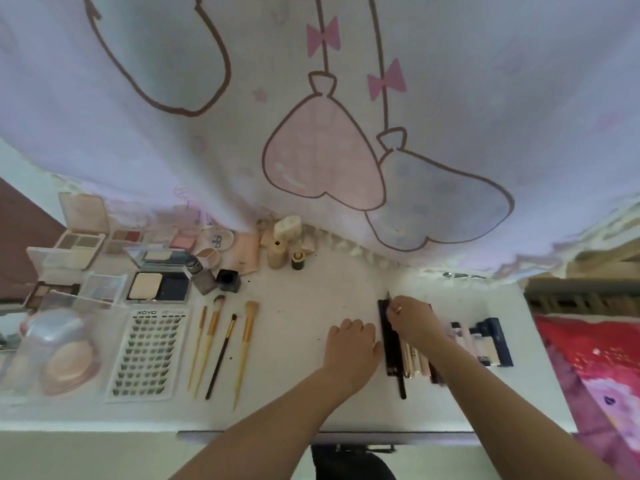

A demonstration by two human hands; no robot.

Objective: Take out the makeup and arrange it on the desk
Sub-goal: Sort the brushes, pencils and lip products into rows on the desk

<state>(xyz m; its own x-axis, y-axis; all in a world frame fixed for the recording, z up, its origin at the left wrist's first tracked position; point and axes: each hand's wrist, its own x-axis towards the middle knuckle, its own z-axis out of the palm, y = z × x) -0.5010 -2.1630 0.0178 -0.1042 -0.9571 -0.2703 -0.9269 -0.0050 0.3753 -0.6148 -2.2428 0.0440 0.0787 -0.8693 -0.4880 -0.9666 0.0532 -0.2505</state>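
Note:
Makeup lies spread over the white desk (304, 292). My right hand (414, 318) pinches a thin dark pencil (389, 299) at the top of a row of pencils and tubes (393, 344). My left hand (351, 344) rests flat on the desk just left of that row, fingers curled, holding nothing. Several brushes (221, 348) lie side by side at centre left. A sheet of false lashes (147, 353) lies left of them. Palettes and compacts (157, 284) fill the far left.
A cartoon-print curtain (311, 116) hangs over the desk's back edge. Small bottles and jars (284, 252) stand beneath it. Dark blue and white tubes (488, 341) lie at the right end. A red and pink cloth (595, 368) lies beyond the desk's right edge.

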